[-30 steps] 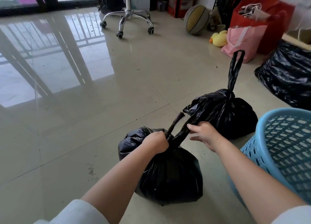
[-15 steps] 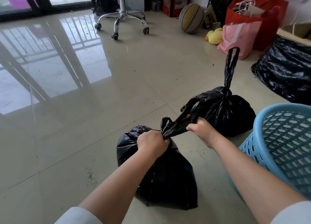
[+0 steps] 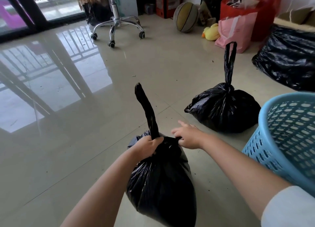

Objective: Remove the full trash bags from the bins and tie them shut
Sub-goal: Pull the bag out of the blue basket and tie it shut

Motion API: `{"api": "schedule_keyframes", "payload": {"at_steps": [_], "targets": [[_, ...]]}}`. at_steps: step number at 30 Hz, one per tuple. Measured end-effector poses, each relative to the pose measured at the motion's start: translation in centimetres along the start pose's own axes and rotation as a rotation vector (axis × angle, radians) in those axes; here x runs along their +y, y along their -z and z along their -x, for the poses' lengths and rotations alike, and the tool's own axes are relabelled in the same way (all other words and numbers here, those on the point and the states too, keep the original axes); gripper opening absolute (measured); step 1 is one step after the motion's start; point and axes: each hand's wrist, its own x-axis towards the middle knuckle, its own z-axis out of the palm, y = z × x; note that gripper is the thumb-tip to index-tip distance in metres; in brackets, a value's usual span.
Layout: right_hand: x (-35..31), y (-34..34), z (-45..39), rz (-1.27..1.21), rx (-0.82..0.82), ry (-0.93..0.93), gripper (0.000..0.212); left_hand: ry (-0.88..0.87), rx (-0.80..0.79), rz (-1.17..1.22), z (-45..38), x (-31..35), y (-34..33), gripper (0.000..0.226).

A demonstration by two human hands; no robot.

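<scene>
**Near bag, neck in both hands, tail pointing up**

Near black bag (image 3: 162, 184) on the floor tiles (image 3: 85, 158), directly ahead between both forearms. Left hand (image 3: 147, 145) clenched round the gathered neck, twisted tail (image 3: 147, 110) rising from the fist, long axis near upright, leaning slightly left. Right hand (image 3: 186, 139) touching the neck's right side, thumb and lower fingers seemingly pinching plastic, forefinger out. Probably cinching the knot: opposed pulls, left versus right. Second tied bag (image 3: 223, 107) beyond, right; blue basket (image 3: 279, 133) beside the right forearm.
</scene>
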Motion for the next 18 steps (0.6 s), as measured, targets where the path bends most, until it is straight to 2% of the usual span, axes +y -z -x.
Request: {"api": "schedule_keyframes", "payload": {"at_steps": [2,4,7,9,12,15,18], "targets": [[-0.2,0.1,0.0,-0.099,0.081,-0.022,0.030,-0.002,0.044,0.045,0.0,-0.1,0.4,0.036],[-0.2,0.7,0.2,-0.231,0.137,-0.040,0.034,-0.014,0.068,0.113,0.0,-0.1,1.1,0.036],[-0.4,2.8,0.7,-0.268,0.227,-0.046,0.036,-0.040,0.082,0.216,-0.1,0.0,1.7,0.030],[-1.0,4.5,1.4,-0.290,0.246,-0.024,0.041,-0.058,0.150,0.288,-0.2,0.2,1.7,0.024],[-2.3,6.3,2.5,-0.329,0.185,0.004,0.040,-0.036,0.195,0.470,-0.5,0.8,1.5,0.025],[-3.3,5.6,2.6,-0.524,0.088,0.044,0.039,0.035,0.122,0.772,-0.3,1.4,2.1,0.027],[-3.0,3.6,2.5,-0.702,-0.085,0.053,0.038,0.088,0.092,1.065,-0.2,1.4,2.6,0.030]]}}
